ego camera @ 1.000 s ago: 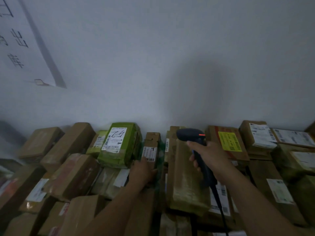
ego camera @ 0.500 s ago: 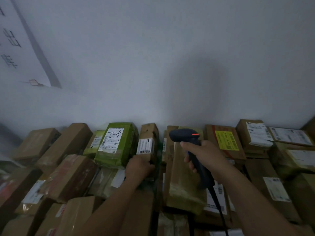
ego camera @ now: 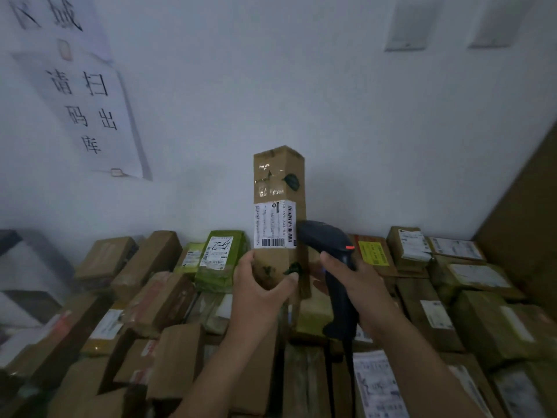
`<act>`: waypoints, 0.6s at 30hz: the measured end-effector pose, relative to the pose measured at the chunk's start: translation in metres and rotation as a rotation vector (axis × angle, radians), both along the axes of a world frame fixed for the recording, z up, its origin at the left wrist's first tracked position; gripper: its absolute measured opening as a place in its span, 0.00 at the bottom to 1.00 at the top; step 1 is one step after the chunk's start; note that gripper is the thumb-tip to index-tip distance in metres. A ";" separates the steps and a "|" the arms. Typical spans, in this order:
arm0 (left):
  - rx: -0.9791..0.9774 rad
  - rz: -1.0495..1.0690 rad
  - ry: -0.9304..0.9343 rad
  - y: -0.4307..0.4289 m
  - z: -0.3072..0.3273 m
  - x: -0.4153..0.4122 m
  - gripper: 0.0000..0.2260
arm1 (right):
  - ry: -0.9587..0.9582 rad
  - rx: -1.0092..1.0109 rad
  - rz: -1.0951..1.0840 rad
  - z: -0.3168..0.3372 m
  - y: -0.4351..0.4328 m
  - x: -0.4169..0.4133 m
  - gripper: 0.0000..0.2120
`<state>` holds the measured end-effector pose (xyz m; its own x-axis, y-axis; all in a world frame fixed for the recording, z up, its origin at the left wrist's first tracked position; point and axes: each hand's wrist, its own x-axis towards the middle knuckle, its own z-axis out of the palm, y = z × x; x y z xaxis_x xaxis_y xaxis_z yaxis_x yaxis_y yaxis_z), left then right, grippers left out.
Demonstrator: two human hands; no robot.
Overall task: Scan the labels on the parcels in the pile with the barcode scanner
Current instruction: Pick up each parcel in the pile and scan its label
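Item 1: narrow brown cardboard box [ego camera: 278,188]. I see it upright above the pile, its lower end gripped by the left hand [ego camera: 259,294]. A white barcode label [ego camera: 272,226] sits on its facing side.

Item 2: dark pistol-grip scanner [ego camera: 334,267], red light on its side, held by the right hand [ego camera: 358,285], head just beside the label's right edge.

Item 3: pile of parcels [ego camera: 162,297], mostly brown boxes, many with white labels, and one green parcel [ego camera: 218,260].
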<state>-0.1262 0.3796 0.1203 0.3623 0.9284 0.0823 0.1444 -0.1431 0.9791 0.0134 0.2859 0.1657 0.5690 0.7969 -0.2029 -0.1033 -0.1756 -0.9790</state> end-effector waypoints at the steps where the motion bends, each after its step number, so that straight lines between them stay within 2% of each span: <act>1: -0.036 -0.035 -0.054 -0.008 0.006 -0.006 0.26 | 0.001 0.019 -0.014 0.004 -0.009 -0.006 0.07; 4: -0.186 -0.194 -0.194 -0.029 0.022 -0.021 0.20 | 0.031 0.086 -0.037 0.014 -0.031 -0.022 0.05; 8: -0.347 -0.314 -0.267 -0.045 0.025 -0.045 0.33 | 0.023 0.106 -0.045 0.026 -0.060 -0.036 0.05; 10: -0.318 -0.229 -0.183 -0.052 0.026 -0.053 0.37 | -0.048 0.091 -0.033 0.031 -0.074 -0.041 0.05; 13: -0.152 -0.040 0.036 -0.055 0.021 -0.067 0.31 | -0.136 0.081 -0.021 0.032 -0.096 -0.049 0.07; 18: -0.081 0.112 0.150 -0.046 -0.009 -0.093 0.27 | -0.233 0.007 0.097 0.029 -0.127 -0.059 0.10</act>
<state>-0.2194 0.3335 0.1115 0.2587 0.9651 -0.0418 0.3005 -0.0393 0.9530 -0.0456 0.1590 0.1943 0.5209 0.8507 -0.0699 0.1421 -0.1672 -0.9756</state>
